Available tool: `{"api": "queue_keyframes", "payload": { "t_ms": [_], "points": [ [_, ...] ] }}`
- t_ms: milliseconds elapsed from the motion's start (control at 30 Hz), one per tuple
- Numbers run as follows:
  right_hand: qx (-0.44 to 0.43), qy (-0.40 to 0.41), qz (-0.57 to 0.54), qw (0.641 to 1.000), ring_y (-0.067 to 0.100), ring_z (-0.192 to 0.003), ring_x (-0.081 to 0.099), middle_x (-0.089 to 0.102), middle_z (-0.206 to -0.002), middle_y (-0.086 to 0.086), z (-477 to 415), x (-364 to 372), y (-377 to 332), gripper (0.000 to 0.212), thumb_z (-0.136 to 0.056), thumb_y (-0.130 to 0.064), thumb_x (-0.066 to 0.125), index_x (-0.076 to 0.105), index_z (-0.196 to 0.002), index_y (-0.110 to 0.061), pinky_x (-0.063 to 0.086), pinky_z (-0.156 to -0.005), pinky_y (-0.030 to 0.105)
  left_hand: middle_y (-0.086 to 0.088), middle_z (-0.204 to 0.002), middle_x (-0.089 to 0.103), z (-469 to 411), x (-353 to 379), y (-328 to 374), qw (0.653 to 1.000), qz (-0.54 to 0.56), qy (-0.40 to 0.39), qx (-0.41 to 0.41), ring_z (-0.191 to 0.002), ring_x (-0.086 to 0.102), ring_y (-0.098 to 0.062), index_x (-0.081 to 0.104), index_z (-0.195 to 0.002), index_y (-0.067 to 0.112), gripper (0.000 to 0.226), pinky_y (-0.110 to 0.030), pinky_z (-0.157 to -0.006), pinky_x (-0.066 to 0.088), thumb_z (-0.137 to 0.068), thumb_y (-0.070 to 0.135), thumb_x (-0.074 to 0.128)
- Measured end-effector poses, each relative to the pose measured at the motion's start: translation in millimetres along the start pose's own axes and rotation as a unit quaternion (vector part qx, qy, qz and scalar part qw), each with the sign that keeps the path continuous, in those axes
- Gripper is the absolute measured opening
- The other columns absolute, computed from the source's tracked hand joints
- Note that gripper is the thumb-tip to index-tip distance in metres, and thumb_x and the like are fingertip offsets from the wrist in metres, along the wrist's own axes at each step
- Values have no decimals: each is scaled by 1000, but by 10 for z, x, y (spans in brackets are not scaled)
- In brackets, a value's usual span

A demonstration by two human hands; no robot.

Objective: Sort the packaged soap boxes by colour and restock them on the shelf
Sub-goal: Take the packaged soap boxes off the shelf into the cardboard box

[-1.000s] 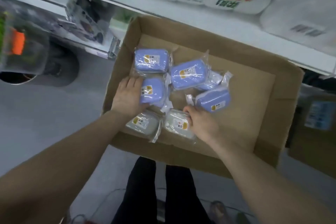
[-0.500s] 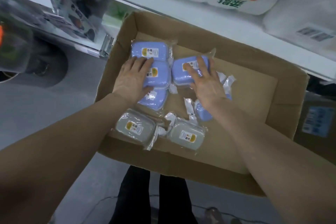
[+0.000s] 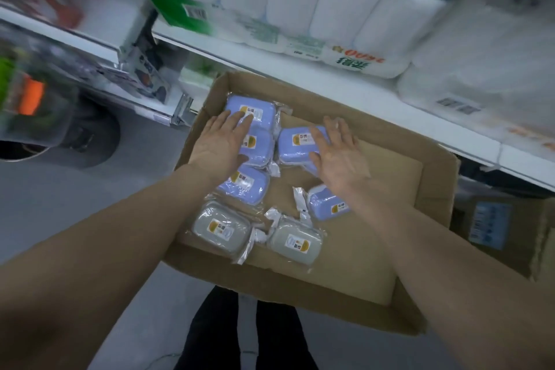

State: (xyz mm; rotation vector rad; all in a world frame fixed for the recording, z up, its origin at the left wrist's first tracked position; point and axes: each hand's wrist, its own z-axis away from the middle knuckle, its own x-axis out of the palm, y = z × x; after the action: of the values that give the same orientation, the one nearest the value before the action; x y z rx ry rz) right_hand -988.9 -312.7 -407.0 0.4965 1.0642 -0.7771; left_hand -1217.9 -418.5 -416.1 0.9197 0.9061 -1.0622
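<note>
Both hands reach slightly farther into the cardboard box (image 3: pixel 390 180) than half a second ago. The left hand (image 3: pixel 220 144), fingers flat and spread, now touches the farthest blue soap box (image 3: pixel 262 112). The right hand (image 3: pixel 339 156), also spread, rests on another blue soap box (image 3: pixel 293 146). Two grey soap boxes (image 3: pixel 220 227) lie nearest the person

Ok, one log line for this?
phase: sorting | left hand: flat on plastic-wrapped blue soap boxes | right hand: flat on another blue one | grey soap boxes: untouched
</note>
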Motion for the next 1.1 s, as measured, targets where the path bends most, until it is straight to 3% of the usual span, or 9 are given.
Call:
{"api": "queue_keyframes", "payload": {
  "t_ms": [100, 200, 267, 400, 600, 767, 833, 933, 1100],
  "points": [
    [-11, 31, -1, 999, 35, -150, 9, 13, -162, 13, 205, -422, -1, 58, -105, -38, 31, 13, -156, -18, 20, -118, 48, -8, -155, 27, 170, -407, 67, 999, 10, 32, 12, -144, 19, -29, 22, -152, 15, 74, -39, -118, 16, -92, 39, 59],
    [-61, 118, 10, 991, 42, -134, 43, 48, -142, 23, 397, -890, 6, 56, -95, -32, 54, 44, -143, -6, 44, -101, 51, -8, -148, 38, 353, -877, 144, 996, 22, 79, 22, -138, 31, -28, 33, -148, 15, 70, -34, -115, 20, -89, 37, 64],
    [-84, 153, 35, 984, 42, -122, 54, 57, -129, 22, 500, -1217, 23, 51, -90, -32, 62, 55, -133, -4, 49, -94, 49, -7, -146, 40, 475, -1210, 201, 994, 23, 105, 22, -135, 34, -28, 36, -146, 17, 68, -34, -113, 22, -88, 35, 65],
    [-131, 235, 67, 961, 39, -120, 54, 58, -129, 20, 714, -1960, -7, 54, -95, -38, 36, 54, -134, -6, 44, -97, 47, -14, -132, 55, 706, -1889, 273, 981, 4, 190, 41, -121, 50, -36, 52, -135, 10, 61, -41, -104, 37, -80, 25, 74],
    [-186, 354, 115, 909, 37, -121, 51, 55, -129, 17, 800, -2963, -68, 49, -98, -36, 43, 50, -137, -8, 39, -99, 48, -15, -120, 62, 876, -2879, 210, 944, -53, 314, 88, -108, 58, -38, 59, -126, 8, 60, -46, -95, 47, -73, 26, 81],
    [-205, 432, 142, 867, 37, -121, 49, 54, -130, 17, 703, -3759, -230, 49, -97, -34, 45, 49, -138, -7, 37, -98, 46, -14, -122, 58, 805, -3725, 8, 900, -75, 414, 112, -115, 52, -35, 57, -128, 6, 52, -45, -101, 42, -84, 34, 61],
    [-192, 463, 133, 855, 36, -119, 50, 55, -130, 17, 609, -4030, -314, 48, -96, -34, 46, 50, -136, -8, 39, -95, 46, -17, -122, 56, 718, -4019, -110, 887, -76, 441, 113, -114, 51, -36, 56, -127, 5, 52, -45, -101, 41, -82, 30, 64],
    [-145, 482, 111, 857, 37, -118, 51, 55, -130, 18, 413, -4352, -424, 51, -93, -34, 53, 50, -137, -9, 42, -93, 46, -20, -128, 52, 509, -4355, -334, 885, -75, 447, 105, -117, 49, -39, 52, -130, 5, 60, -46, -102, 38, -79, 25, 73],
    [-45, 433, 52, 899, 42, -121, 51, 48, -140, 22, -36, -4701, -519, 61, -89, -35, 63, 43, -141, -9, 45, -94, 50, -22, -146, 38, 43, -4683, -750, 911, -80, 400, 66, -137, 31, -40, 39, -143, 7, 74, -46, -114, 23, -82, 32, 72]
  ]
}}
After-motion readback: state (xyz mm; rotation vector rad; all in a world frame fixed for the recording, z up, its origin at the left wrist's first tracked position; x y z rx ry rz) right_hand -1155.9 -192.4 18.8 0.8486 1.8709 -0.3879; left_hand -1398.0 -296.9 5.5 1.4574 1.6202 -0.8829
